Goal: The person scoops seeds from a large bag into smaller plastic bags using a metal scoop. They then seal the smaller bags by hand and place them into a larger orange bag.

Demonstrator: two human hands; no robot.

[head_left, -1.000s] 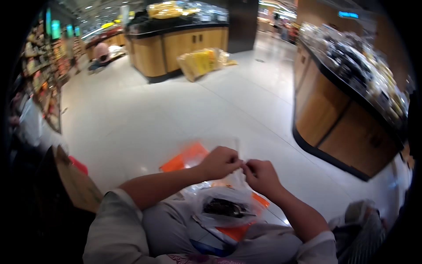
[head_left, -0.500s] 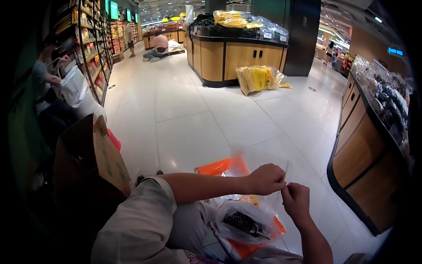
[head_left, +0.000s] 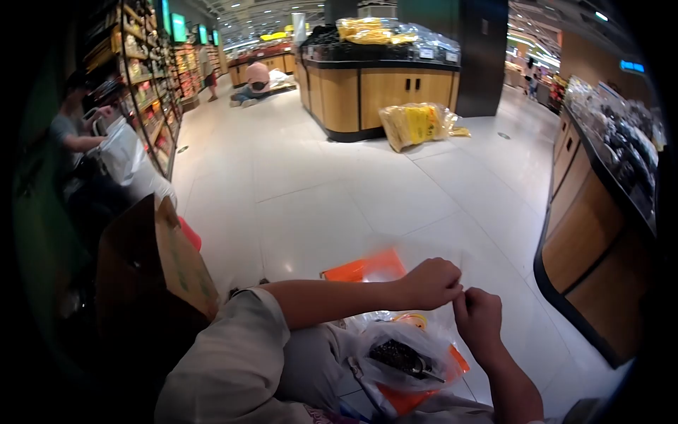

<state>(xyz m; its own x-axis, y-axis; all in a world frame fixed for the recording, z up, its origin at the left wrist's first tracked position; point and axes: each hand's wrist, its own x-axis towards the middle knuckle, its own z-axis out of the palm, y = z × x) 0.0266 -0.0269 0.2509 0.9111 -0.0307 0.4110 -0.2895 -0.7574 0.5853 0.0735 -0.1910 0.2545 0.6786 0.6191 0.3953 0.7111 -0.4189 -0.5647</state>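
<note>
My left hand (head_left: 429,284) is closed in a pinch at the end of my outstretched forearm, just above and left of my right hand (head_left: 480,316), which is closed too. Their fingertips meet or nearly meet, and whatever thin thing is between them is too small to make out. Below them, in my lap, lies a translucent plastic bag (head_left: 374,360) with dark contents (head_left: 399,355) and a metallic piece at its edge. Orange and clear packaging (head_left: 360,268) shows behind my left forearm and under the bag.
A brown paper bag (head_left: 180,261) stands at the left, near a seated person with a white bag (head_left: 127,152). A wooden display counter (head_left: 385,92) is ahead, with a yellow package (head_left: 417,125) on the floor. Another counter (head_left: 586,240) stands right. Other people are farther off.
The view has shifted slightly, so my hands and the bag appear a little farther right. Both hands keep nearly the same closed pose. The person at the left has moved the white bag slightly.
</note>
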